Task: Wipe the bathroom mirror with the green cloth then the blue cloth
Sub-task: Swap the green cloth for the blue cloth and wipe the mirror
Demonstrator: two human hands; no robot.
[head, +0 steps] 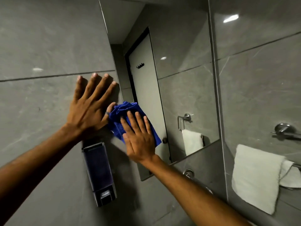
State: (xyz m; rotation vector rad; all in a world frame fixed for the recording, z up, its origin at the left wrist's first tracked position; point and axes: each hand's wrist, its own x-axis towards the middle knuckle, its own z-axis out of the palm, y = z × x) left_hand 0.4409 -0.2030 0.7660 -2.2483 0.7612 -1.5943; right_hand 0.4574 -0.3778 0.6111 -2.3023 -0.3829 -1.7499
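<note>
Head camera view, looking up at a grey tiled bathroom wall (pixel 40 46) with a tall mirror (pixel 184 88) set into it. A blue cloth (pixel 121 115) is pressed against the lower left edge of the mirror, partly over the glass and partly over the tile beside it. The right hand (pixel 138 137) lies flat on the cloth with fingers extended and slightly spread; the grip is an open palm pressing the cloth, not a closed fist. The left hand (pixel 88 108) is laid flat on the tile just left of the mirror, fingers wide apart and holding nothing; a ring is worn on its thumb, which touches the cloth's left edge.

A dark soap dispenser (pixel 99 175) is mounted on the wall directly below the hands, partly covered at its top by the left wrist. A white towel (pixel 255 176) hangs from a metal rail (pixel 285 132) on the right wall, cut off by the frame edge. A door with a row of hooks, a towel ring and a second white towel are seen reflected in the mirror.

The lower part of the cloth is hidden under the right hand. The bottom left corner of the mirror is covered by the right forearm. A metal fitting below the mirror is mostly hidden behind that forearm and cannot be identified. No green cloth is visible.
</note>
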